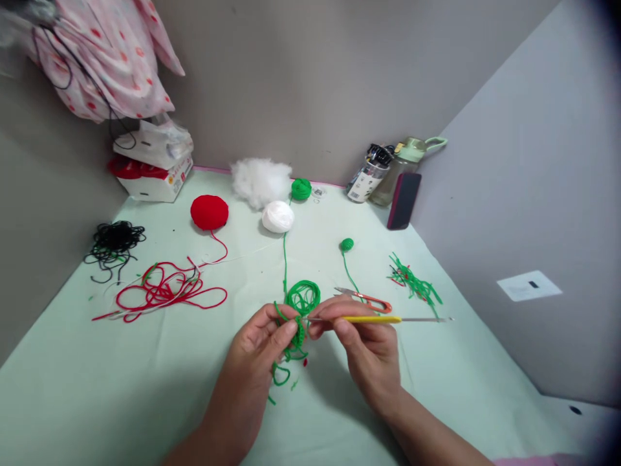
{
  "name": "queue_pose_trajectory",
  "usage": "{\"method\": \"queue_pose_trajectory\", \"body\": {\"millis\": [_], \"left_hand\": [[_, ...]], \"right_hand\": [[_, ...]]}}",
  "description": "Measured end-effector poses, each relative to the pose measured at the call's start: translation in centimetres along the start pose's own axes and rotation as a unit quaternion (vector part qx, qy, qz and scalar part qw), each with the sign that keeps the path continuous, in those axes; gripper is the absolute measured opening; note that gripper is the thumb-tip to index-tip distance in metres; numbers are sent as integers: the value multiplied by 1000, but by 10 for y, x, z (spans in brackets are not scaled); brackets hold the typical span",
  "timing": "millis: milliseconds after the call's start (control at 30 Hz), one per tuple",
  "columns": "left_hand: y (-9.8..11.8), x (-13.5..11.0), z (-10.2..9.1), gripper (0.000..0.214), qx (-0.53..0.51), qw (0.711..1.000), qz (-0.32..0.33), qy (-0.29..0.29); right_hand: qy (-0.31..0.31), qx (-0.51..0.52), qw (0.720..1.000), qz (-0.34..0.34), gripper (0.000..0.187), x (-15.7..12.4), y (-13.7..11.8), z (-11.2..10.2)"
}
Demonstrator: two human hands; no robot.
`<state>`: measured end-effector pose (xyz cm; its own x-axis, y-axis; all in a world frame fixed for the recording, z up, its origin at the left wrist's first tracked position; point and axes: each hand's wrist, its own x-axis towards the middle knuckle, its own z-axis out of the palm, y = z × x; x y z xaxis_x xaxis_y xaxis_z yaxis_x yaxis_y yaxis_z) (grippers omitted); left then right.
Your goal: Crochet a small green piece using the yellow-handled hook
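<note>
Between the fingers of my left hand [266, 346] is a small green crochet piece [299, 332], pinched near its top edge. My right hand [369, 346] is closed around a crochet hook [373, 319] with a yellow handle, held level like a pencil. The hook's left tip meets the green piece; whether it is through a stitch I cannot tell. Its other metal end points right. Loops of green yarn [303, 296] lie just beyond my fingers, and green tails hang below them. Orange-handled thread snips [371, 301] rest right behind my right hand.
A red yarn ball [209, 212], white yarn ball [278, 217], green yarn ball [301, 189] and white stuffing [261, 181] sit at the back. Tangled red yarn [165, 291] and black yarn [116, 239] lie left. Green scraps [414, 279], a phone [404, 200] and a bottle [412, 152] are right.
</note>
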<state>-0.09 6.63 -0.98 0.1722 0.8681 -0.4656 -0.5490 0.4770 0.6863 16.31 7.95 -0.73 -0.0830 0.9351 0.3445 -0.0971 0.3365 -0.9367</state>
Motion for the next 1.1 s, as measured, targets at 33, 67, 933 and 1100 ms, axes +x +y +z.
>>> {"method": "queue_pose_trajectory", "body": {"millis": [33, 67, 933, 1100], "left_hand": [[1, 1, 0, 23, 1, 1000, -14, 4], [2, 1, 0, 24, 2, 1000, -28, 6], [19, 14, -10, 25, 16, 998, -67, 7], [21, 1, -6, 27, 41, 999, -20, -1]], "right_hand": [[0, -3, 1000, 4, 19, 1, 1, 0], [-1, -9, 1000, 10, 19, 2, 2, 0], [-22, -38, 995, 87, 16, 15, 12, 4], [-8, -11, 999, 47, 13, 14, 1, 8]]}}
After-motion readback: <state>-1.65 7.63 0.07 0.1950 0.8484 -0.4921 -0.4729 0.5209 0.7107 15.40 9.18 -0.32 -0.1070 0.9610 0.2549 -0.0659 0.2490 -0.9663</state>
